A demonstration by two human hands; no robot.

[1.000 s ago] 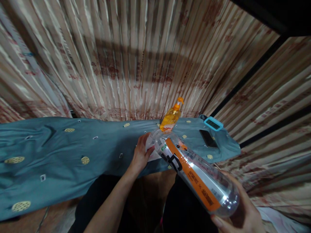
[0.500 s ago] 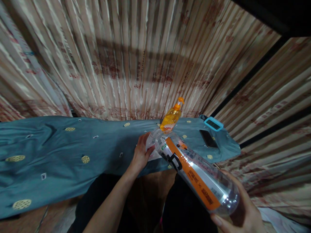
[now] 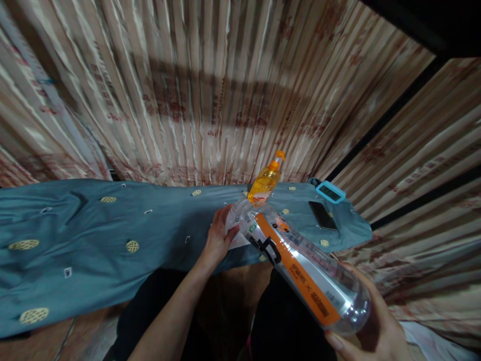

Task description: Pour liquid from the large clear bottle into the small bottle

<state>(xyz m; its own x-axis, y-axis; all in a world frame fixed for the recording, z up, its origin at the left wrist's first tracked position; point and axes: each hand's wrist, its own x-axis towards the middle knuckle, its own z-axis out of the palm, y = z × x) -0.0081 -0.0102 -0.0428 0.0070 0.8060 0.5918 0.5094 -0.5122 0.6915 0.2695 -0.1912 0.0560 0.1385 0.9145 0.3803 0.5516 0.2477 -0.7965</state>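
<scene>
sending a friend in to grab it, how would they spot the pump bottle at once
Find the teal cloth in front of the pleated curtain. Near its far edge, beyond the tilted clear plastic bottle in the right hand, is the pump bottle. Its amber colour and orange pump head set it apart.

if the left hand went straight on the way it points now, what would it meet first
Past the clear container it holds, the left hand would probably meet the yellow pump bottle first, though depth is unclear and it might slip by on the left toward the curtain.
</scene>
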